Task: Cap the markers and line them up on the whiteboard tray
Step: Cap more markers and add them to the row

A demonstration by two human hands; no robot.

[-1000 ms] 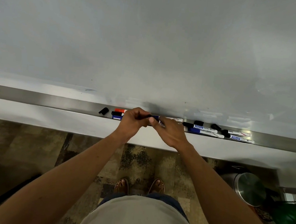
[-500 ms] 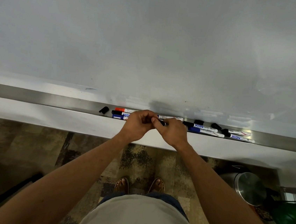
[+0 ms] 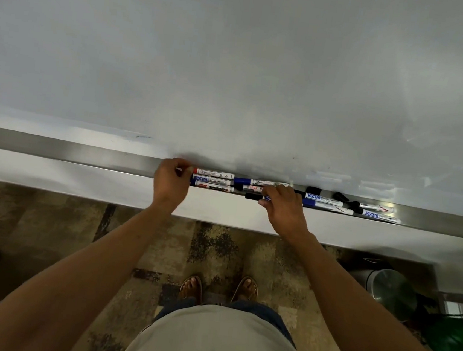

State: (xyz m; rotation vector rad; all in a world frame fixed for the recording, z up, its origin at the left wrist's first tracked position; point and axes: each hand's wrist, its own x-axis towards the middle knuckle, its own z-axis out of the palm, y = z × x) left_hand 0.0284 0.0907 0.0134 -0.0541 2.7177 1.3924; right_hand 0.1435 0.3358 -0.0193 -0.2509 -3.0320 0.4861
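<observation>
Lying along the metal whiteboard tray (image 3: 70, 150) are several markers, most of them with white barrels. The right hand (image 3: 285, 209) has its fingers (image 3: 276, 191) curled down over a black-capped marker (image 3: 254, 196); the black cap sticks out to the left of the fingertips, and the barrel is mostly hidden under the hand. The fingers look closed around this marker, which is at the front edge of the tray.

The left hand (image 3: 170, 181) is bent into a loose fist at the left end of three stacked markers: a red-capped marker (image 3: 214, 173) at the back, a marker with a blue label (image 3: 212, 179) in the middle and a blue-capped marker (image 3: 212, 186) in front. The fingertips touch the cap ends of these; whether they pinch any cap I cannot tell.

Between the two hands, behind the right fingers, lie a blue marker (image 3: 261, 182) and a black-tipped marker (image 3: 247, 188). To the right of the right hand more markers (image 3: 327, 206) lie at slight angles, with two loose black caps (image 3: 314, 190) near the back of the tray.
</observation>
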